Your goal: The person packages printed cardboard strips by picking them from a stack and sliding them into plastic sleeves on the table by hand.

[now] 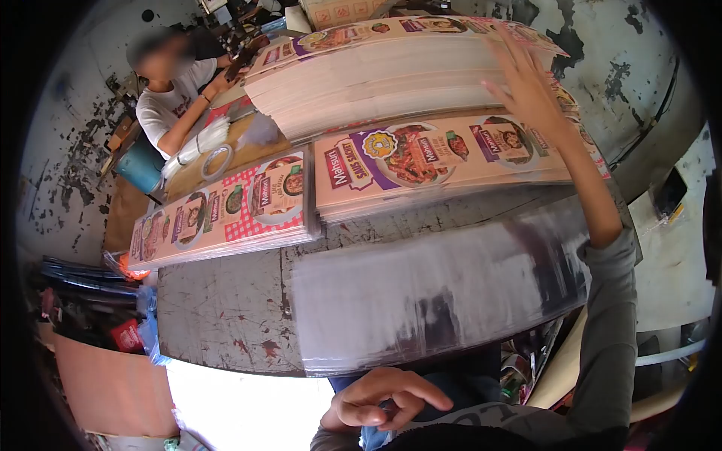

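Peach-coloured print on all three piles in front of you. The tall stack point(361, 79) is at the back of the table, white sheet edges facing you, food pictures on its top sheet. Your right hand point(523, 86) is at its right end: fingers straight and spread, fingertips over the top print, thumb out across the white edges. No grasp visible; can't tell how firmly it's touching, or if at all.

Your left hand point(387, 398) is low, in front of your body, at the near edge of the table. Fingers loosely bent, nothing held. It's just beside the clear plastic sheets point(444, 293); can't confirm contact.

Those sheets lie flat on the worn grey table point(222, 316), shiny, with dark patches showing, their near edge along the table's front edge. Between them and the tall stack sits the front stack point(444, 154), lower, print side up. Just left of it is the small stack point(218, 207), also print up, angled toward the table's left side.

Behind the small stack: a tape roll point(216, 162) and a tied bundle of white strips point(197, 144). The other person point(174, 105), white shirt, is beyond those at far left, arms reaching to the far part of the work surface; what they handle is too small to tell. Blue bucket point(140, 167) near them.
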{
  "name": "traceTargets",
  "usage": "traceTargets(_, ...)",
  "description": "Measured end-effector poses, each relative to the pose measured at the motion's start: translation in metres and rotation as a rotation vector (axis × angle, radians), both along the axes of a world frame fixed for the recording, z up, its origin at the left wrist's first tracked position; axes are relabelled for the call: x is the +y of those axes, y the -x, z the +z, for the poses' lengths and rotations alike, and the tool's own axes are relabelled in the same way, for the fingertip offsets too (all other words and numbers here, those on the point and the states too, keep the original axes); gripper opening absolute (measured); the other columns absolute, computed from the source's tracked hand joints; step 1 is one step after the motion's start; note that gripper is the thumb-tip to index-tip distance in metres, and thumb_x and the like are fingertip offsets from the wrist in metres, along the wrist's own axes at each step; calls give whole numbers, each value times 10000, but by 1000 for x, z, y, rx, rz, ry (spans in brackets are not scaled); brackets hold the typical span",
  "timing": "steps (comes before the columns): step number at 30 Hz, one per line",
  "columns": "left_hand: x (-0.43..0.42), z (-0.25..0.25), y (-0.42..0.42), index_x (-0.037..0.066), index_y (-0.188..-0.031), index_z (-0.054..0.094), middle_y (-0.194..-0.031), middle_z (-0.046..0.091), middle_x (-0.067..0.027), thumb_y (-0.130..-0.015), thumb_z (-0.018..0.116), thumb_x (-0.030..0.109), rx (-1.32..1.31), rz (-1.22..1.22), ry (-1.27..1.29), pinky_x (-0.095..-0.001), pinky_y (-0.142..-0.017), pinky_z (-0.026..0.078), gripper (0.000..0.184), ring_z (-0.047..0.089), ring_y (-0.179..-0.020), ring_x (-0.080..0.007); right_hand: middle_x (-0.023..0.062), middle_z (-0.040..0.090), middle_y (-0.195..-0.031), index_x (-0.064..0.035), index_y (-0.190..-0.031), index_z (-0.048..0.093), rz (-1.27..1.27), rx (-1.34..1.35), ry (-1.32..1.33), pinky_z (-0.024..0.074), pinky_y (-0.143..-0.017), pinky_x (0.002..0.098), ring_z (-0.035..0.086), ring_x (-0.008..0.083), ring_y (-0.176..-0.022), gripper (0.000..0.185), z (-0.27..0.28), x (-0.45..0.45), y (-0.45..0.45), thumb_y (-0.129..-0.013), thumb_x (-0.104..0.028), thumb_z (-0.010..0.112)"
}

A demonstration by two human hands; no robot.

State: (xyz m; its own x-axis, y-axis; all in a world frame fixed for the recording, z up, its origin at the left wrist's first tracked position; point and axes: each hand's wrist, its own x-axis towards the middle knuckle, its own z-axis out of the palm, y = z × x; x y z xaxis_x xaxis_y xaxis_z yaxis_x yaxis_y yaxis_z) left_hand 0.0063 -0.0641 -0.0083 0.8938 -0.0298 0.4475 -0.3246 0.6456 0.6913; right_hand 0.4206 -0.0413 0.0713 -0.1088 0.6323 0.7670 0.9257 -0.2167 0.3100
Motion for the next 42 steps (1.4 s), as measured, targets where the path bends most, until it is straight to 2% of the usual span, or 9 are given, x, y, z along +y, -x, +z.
traceTargets(1, 0, 3, 3, -114, -1170, 446, -475, 471, 11, -865, 461, 410, 5, 2, -4, -191, -436, 382, 607, 461, -378, -66, 102, 275, -1404, -107, -1312, 361, 2, 5, -4, 299, -974, 482, 390, 316, -1184, 547, 4, 12, -2, -845, -322, 548)
traceTargets(4, 5, 19, 11, -61, -1187, 463, -641, 570, -43, -771, 652, 206, 327, 390, -707, -275, -567, 457, 529, 566, -581, -146, 160, 181, -1433, -165, -1359, 292, -146, 78, 37, 320, -940, 563, 363, 245, -1241, 730, 13, 44, -13, -750, -311, 668)
traceTargets(6, 1, 18, 4, -19, -1200, 467, -767, 607, -73, -731, 689, 226, 430, 1019, -1197, -346, -708, 448, 574, 583, -731, -217, 100, 407, -1308, -102, -1300, 377, -98, 327, 25, 327, -954, 473, 449, 297, -1127, 504, 5, 62, -16, -855, -280, 535)
traceTargets(8, 8, 25, -2, 37, -1243, 437, -1194, 478, -212, -774, 633, 305, 786, 1290, -1620, -467, -927, 327, 575, 449, -1103, -347, 93, 458, -1235, -97, -1264, 420, -199, 223, 6, 346, -932, 458, 471, 284, -1096, 457, -1, 67, -9, -846, -237, 539)
traceTargets(11, 27, 10, -2, 54, -1297, 380, -1297, 364, -253, -813, 574, 348, 933, 1344, -1858, -504, -982, 267, 598, 299, -1250, -381, 82, 516, -1090, -81, -1177, 504, -251, 70, -76, 377, -871, 424, 499, 263, -1029, 367, 0, 69, -7, -821, -158, 547)
traceTargets(20, 28, 3, -2, 40, -1331, 324, -1358, 340, -183, -798, 570, 427, 989, 1263, -1862, -493, -1026, 233, 704, 293, -1275, -352, 64, 483, -872, -88, -1080, 596, -196, -19, -163, 381, -768, 375, 485, 230, -899, 306, 1, 64, 2, -779, -70, 547)
traceTargets(25, 30, -2, -5, 32, -1218, 443, -1080, 503, -161, -811, 577, 330, 921, 1399, -1914, -454, -937, 346, 522, 462, -1087, -330, 63, 497, -875, -124, -1106, 597, -169, -54, -191, 408, -765, 366, 497, 231, -892, 334, -4, 58, 2, -783, -60, 538)
traceTargets(33, 37, 6, -5, 65, -1068, 562, -989, 519, -105, -753, 658, 180, 754, 1487, -1879, -415, -873, 397, 349, 519, -1002, -262, 67, 524, -1164, -53, -1099, 561, -42, -62, -120, 414, -889, 368, 510, 263, -1048, 378, -14, -3, 35, -724, -11, 527)
traceTargets(42, 40, 4, -5, 80, -987, 554, -976, 532, -47, -737, 635, 98, 570, 1530, -1891, -437, -901, 366, 263, 531, -923, -211, 119, 467, -1258, -78, -1207, 509, 87, 463, 169, 418, -914, 350, 508, 292, -1076, 531, -39, -111, 97, -700, 82, 509)
